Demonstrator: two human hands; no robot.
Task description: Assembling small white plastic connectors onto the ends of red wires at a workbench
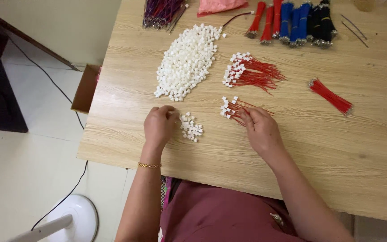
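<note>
Both hands work beside the small pile of white connectors (191, 127): my left hand (160, 125) pinches, I think, one housing, my right hand (260, 130) pins red wires (234, 109), next needing a wire seated.

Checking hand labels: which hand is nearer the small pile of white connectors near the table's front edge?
Left. The left hand rests right beside the small pile of white connectors, fingertips at it. The right hand is farther right, on the red wires.

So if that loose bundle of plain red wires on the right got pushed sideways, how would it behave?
The red wire bundle would probably slide as light, thin strands. Nothing visibly ties it, so it would likely fan apart. The strands look flexible, so they may bend rather than roll on the wooden table.
</note>
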